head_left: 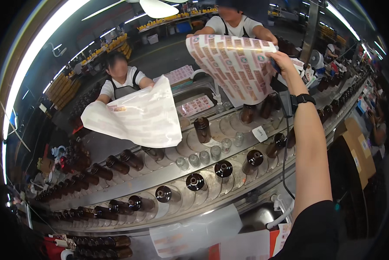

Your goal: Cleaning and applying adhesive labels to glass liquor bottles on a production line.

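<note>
My right hand [282, 61], with a black watch on its wrist, reaches far forward over the bottle line. Its fingers are closed on the right edge of a printed label sheet [235, 65], which hangs down with rows of brownish-pink labels. A co-worker across the line holds the top of the same sheet. To the left, another co-worker holds up a large whitish sheet [136, 115] with one label showing on it. Brown bottles [202, 130] stand under and beside the sheets. My left hand is out of view.
Brown bottles [196, 182] line the curved conveyor [212, 203], with small clear glass jars [204, 157] between the rows. A dark boxy device [284, 100] with a hanging cord is beside my forearm. Nearer me are a translucent sheet [199, 229] and a metal basin [259, 219]. Cardboard [359, 151] stands right.
</note>
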`<move>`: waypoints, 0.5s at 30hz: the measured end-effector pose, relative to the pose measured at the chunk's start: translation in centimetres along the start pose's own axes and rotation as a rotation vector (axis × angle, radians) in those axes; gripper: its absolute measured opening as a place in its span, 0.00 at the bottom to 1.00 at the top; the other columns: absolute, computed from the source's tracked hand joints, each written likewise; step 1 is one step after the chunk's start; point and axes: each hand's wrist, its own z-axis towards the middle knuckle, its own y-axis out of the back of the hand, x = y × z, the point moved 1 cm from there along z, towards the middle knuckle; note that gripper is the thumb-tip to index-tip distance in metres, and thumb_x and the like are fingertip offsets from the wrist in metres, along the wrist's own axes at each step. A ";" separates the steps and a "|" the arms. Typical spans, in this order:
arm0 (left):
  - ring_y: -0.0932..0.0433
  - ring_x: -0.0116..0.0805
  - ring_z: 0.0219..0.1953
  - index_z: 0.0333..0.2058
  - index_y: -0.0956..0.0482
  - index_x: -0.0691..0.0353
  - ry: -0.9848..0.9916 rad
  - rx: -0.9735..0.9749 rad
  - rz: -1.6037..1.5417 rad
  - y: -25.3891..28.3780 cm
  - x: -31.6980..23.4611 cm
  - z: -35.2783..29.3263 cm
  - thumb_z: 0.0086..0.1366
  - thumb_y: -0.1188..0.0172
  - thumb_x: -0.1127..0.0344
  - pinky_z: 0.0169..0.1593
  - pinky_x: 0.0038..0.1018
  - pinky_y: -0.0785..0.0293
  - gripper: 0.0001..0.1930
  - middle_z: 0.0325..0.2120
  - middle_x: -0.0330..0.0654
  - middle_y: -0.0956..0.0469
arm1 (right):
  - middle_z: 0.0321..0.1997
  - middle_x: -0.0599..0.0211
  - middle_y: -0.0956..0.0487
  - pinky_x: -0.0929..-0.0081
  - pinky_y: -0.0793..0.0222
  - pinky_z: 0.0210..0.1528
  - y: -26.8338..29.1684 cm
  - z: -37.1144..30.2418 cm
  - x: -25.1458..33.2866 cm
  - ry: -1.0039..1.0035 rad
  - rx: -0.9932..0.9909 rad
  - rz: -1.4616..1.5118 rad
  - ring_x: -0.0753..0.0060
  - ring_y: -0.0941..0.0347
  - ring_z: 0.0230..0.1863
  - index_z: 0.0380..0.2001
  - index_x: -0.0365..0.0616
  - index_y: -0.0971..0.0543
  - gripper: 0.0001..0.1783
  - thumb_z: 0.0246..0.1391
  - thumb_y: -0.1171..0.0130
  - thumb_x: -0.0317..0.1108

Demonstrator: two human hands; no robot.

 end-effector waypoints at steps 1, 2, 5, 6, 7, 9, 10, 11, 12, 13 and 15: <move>0.27 0.58 0.51 0.53 0.27 0.65 0.002 0.001 0.000 0.0 0.2 -0.1 0.62 0.41 0.60 0.55 0.43 0.32 0.22 0.48 0.57 0.25 | 0.23 0.77 0.24 0.83 0.37 0.26 -1.5 -0.2 0.9 0.014 -0.052 0.042 0.84 0.31 0.22 0.29 0.39 0.18 0.10 0.47 0.32 0.35; 0.27 0.58 0.51 0.53 0.27 0.65 0.005 0.004 -0.003 0.0 0.7 -0.4 0.62 0.41 0.60 0.55 0.43 0.31 0.22 0.47 0.57 0.25 | 0.23 0.77 0.24 0.83 0.37 0.26 -2.4 -1.1 2.4 0.059 0.003 0.061 0.84 0.31 0.22 0.29 0.39 0.18 0.10 0.47 0.32 0.35; 0.27 0.58 0.50 0.52 0.26 0.65 0.010 0.004 -0.005 -0.2 2.6 -0.9 0.62 0.41 0.60 0.54 0.44 0.31 0.22 0.47 0.57 0.25 | 0.24 0.78 0.24 0.84 0.38 0.27 -5.2 -4.1 7.0 0.229 0.054 0.032 0.85 0.32 0.23 0.30 0.36 0.17 0.11 0.49 0.33 0.35; 0.27 0.58 0.50 0.52 0.26 0.65 0.018 0.005 -0.007 -0.4 3.4 -1.0 0.62 0.41 0.60 0.54 0.44 0.31 0.22 0.47 0.56 0.24 | 0.24 0.78 0.24 0.83 0.38 0.27 -6.0 -5.1 8.5 0.309 0.107 0.012 0.85 0.32 0.24 0.30 0.35 0.17 0.11 0.49 0.34 0.34; 0.27 0.58 0.50 0.52 0.26 0.65 0.021 0.015 -0.010 -0.4 4.7 -1.1 0.62 0.41 0.60 0.54 0.44 0.31 0.22 0.47 0.56 0.24 | 0.24 0.78 0.23 0.83 0.38 0.27 -7.0 -6.7 10.4 0.369 0.164 -0.009 0.86 0.32 0.24 0.30 0.35 0.17 0.11 0.49 0.34 0.34; 0.27 0.58 0.50 0.52 0.26 0.65 0.016 0.029 -0.013 -0.5 7.0 -0.6 0.62 0.41 0.60 0.54 0.44 0.31 0.21 0.46 0.56 0.24 | 0.34 0.74 0.18 0.83 0.33 0.42 -6.5 -9.8 13.7 0.421 0.179 -0.225 0.83 0.27 0.35 0.39 0.40 0.16 0.14 0.52 0.36 0.37; 0.24 0.59 0.46 0.48 0.23 0.65 -0.113 -0.158 -0.121 -0.5 8.0 0.3 0.65 0.43 0.58 0.50 0.45 0.28 0.19 0.41 0.58 0.21 | 0.35 0.74 0.18 0.83 0.33 0.41 -6.3 -11.0 16.2 0.582 0.190 -0.456 0.85 0.27 0.35 0.40 0.41 0.16 0.16 0.52 0.36 0.40; 0.24 0.54 0.50 0.51 0.24 0.63 -0.021 -0.101 -0.166 -0.3 9.7 0.7 0.65 0.44 0.57 0.53 0.43 0.29 0.20 0.47 0.60 0.24 | 0.32 0.75 0.20 0.84 0.33 0.39 -6.1 -13.0 17.6 0.643 0.255 -0.414 0.86 0.27 0.35 0.39 0.42 0.17 0.17 0.53 0.37 0.43; 0.24 0.54 0.51 0.51 0.23 0.62 -0.127 -0.271 -0.210 -1.3 10.0 2.8 0.65 0.44 0.55 0.54 0.47 0.31 0.21 0.47 0.63 0.24 | 0.31 0.77 0.22 0.86 0.33 0.37 -5.2 -14.5 19.5 0.281 0.224 -0.400 0.87 0.28 0.34 0.40 0.43 0.18 0.17 0.54 0.39 0.44; 0.23 0.48 0.45 0.46 0.22 0.66 0.030 -0.158 -0.363 -0.9 11.6 2.6 0.59 0.35 0.54 0.50 0.35 0.28 0.23 0.41 0.53 0.22 | 0.31 0.78 0.23 0.87 0.33 0.35 -5.3 -16.4 20.9 0.350 0.244 -0.365 0.87 0.28 0.33 0.42 0.44 0.19 0.18 0.55 0.40 0.45; 0.21 0.38 0.41 0.42 0.20 0.66 -0.030 -0.248 -0.439 -1.0 12.9 5.1 0.62 0.38 0.59 0.46 0.31 0.26 0.16 0.37 0.49 0.21 | 0.36 0.77 0.22 0.87 0.31 0.36 -5.0 -20.6 25.1 0.301 0.390 -0.305 0.87 0.27 0.34 0.45 0.42 0.22 0.19 0.55 0.38 0.43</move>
